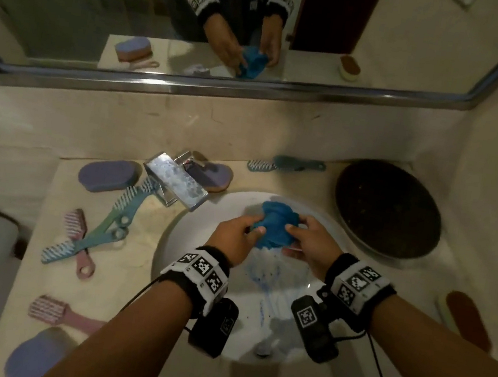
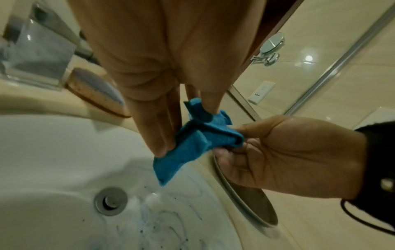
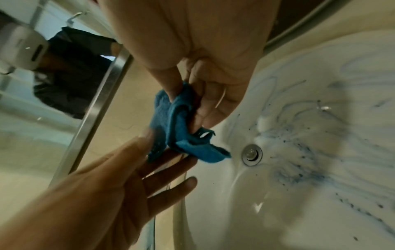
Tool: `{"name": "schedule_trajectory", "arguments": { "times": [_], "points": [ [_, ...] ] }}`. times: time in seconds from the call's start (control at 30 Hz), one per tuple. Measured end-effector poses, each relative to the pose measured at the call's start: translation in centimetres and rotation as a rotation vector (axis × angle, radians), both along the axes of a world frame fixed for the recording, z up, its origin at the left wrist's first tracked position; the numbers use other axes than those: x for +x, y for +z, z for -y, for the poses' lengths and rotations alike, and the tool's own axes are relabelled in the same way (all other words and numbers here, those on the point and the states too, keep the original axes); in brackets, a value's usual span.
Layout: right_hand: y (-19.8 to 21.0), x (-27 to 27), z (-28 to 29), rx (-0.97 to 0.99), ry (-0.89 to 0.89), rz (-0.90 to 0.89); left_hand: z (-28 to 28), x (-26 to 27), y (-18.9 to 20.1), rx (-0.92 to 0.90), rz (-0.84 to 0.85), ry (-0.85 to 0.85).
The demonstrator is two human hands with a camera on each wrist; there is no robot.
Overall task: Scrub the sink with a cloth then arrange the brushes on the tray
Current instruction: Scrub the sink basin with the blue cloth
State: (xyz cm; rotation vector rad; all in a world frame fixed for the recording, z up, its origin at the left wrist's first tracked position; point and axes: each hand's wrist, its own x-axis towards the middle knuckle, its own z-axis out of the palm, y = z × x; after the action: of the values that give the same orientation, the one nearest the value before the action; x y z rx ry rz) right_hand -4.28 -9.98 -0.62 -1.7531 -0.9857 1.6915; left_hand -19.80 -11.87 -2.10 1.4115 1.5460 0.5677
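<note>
Clearly both hands are on the blue cloth: the left hand pinches one bunched end between thumb and fingers, and the right hand curls its thumb and fingers round the other end. From the wrist views the cloth is crumpled and folded on itself, with one loose corner hanging down toward the basin.

It is held above the far part of the white sink, clear of the bowl, so the scrubbing step seems to be in hand, with the cloth being gathered or wrung rather than rubbed. Blue streaks and dark specks lie over the sink's inner wall around the drain, so by my judgement the next move calls for pressing the bunched cloth down onto those marks and wiping them toward the drain.

Left of the sink several brushes lie scattered on the counter; right of the sink sits the dark round tray, with no brush on it yet.
</note>
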Motion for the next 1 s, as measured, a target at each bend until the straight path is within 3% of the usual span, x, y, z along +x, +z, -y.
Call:
{"name": "schedule_trajectory", "arguments": {
  "times": [0.13, 0.4, 0.53, 0.67, 0.8, 1.0],
  "points": [
    [-0.8, -0.8, -0.6, -0.078, 0.041, -0.090, -1.2, 0.6, -1.0, -0.034, 0.108, -0.061],
    [-3.5, -0.5, -3.7, -0.121, 0.270, 0.160, -4.1, 1.0, -4.9, -0.001, 0.039, 0.051],
    [-4.3, 1.9, -7.4, 0.175, 0.528, 0.612, -5.4, 1.1, -7.6, -0.045, 0.058, 0.204],
    [-4.4, 3.8, -11.9, 0.394, 0.776, 0.916, -7.4, 2.0, -10.1, -0.038, -0.039, 0.282],
    [-5.7, 4.5, -15.0, 0.450, 0.979, 1.024, -8.9, 3.5, -12.3, -0.027, -0.119, 0.292],
    [-8.4, 4.6, -17.4, 0.490, 1.079, 1.037, -10.1, 4.4, -14.3, 0.019, -0.135, 0.410]
  ]
}}
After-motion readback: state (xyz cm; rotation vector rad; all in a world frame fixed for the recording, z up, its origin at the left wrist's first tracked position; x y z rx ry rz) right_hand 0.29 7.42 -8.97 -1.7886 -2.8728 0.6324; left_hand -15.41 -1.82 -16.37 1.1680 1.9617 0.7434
